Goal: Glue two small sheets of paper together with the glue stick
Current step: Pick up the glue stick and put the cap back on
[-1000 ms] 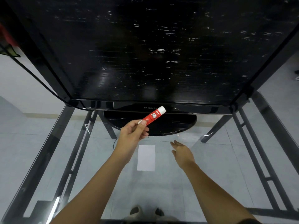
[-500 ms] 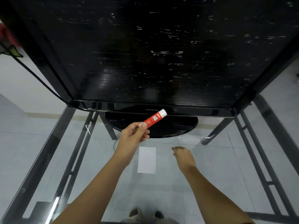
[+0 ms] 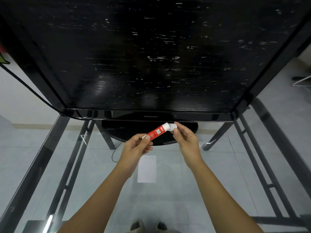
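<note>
Two hands hold one glue stick (image 3: 157, 131) in the air above a glass table (image 3: 210, 190), with the tube's long axis running from 8 o'clock to 2 o'clock.

1. Left hand (image 3: 136, 145): thumb and fingers pinch the lower end of the red tube.
2. Right hand (image 3: 185, 140): thumb and forefinger pinch the white cap (image 3: 172, 127) at the upper end. The cap sits slightly tilted against the tube's white neck. Whether it is fully off cannot be told.
3. Paper (image 3: 146, 169): a small white rectangle lies flat on the glass at 6 o'clock from the glue stick, between the two forearms. Whether it is one sheet or two stacked cannot be told.

Surroundings:
- At 12 o'clock a large black television (image 3: 151, 64) with a scuffed dark screen fills the upper field. Its oval base (image 3: 121, 130) stands on the glass directly behind the hands.
- A thin black cable (image 3: 113, 153) hangs below the base at 9 o'clock from the paper.
- Black table frame (image 3: 277, 142) bars run along both sides under the glass.
- Shoes (image 3: 137, 226) show through the glass at 6 o'clock.

Legible text: "GLUE STICK" in white on the red label, with smaller print unreadable, and "SAMSUNG" on the television's lower bezel.
</note>
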Available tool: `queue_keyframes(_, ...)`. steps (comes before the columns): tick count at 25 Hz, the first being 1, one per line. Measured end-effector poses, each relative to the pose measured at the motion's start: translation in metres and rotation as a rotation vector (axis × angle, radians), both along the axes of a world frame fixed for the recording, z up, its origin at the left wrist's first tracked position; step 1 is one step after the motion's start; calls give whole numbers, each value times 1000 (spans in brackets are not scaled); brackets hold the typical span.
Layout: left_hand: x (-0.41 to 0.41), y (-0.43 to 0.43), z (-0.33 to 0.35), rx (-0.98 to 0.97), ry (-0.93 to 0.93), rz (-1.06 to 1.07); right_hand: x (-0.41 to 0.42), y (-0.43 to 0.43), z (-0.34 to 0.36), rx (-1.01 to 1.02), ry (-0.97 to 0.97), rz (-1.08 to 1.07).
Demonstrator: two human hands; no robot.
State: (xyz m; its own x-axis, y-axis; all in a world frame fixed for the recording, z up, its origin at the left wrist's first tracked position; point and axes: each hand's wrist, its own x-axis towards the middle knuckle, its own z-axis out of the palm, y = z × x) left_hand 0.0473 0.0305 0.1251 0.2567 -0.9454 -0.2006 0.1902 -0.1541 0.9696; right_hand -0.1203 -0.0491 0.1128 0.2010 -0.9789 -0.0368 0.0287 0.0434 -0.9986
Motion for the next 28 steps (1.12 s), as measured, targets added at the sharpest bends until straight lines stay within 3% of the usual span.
queue_keyframes(10, 2, 2, -3, 25, -62, -12, -3, 4, 20, -162, 108, 104)
queue_keyframes(20, -3, -1, -7, 17, -145, -56, 7, 15, 11, -125, 69, 74)
queue_keyframes(25, -5, -6, -32, 165, -369, -70, 8, 17, -6, -86, 75, 8)
queue_keyframes(28, 6, -4, -57, 273, -554, -73, 1, 16, -25, -97, 255, -12)
